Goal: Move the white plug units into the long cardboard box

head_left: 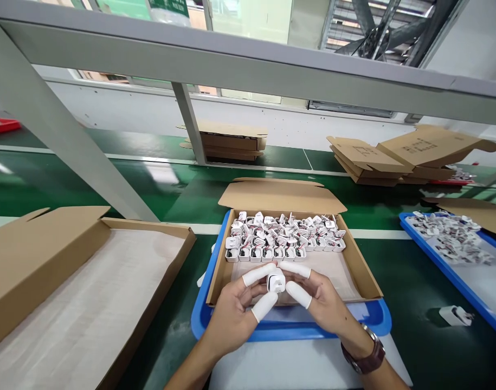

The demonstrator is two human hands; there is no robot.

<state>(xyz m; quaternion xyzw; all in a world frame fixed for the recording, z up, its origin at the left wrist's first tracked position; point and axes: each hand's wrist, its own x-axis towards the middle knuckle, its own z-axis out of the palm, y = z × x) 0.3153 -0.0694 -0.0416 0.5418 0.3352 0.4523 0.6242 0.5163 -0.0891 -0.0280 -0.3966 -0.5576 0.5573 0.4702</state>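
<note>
A small white plastic housing (276, 281) is held up between both hands, over the near part of an open cardboard box (364, 265). My left hand (233, 317) pinches it from the left with thumb and index finger. From the right, the index finger and thumb of my right hand (329, 306) close on it. White finger cots cover these fingertips. Behind the hands, rows of similar white housings (256, 253) with small parts and thin wires stand in the box. Bare liner shows in the box's near part. The fingers partly hide the held housing.
The box sits in a blue tray (296, 331). Left is a cardboard box with pale liner (121, 281). Right, another blue tray (446, 265) holds a pile of white parts (455, 233), near a lone white housing (455, 315). A grey frame bar (248, 59) crosses overhead.
</note>
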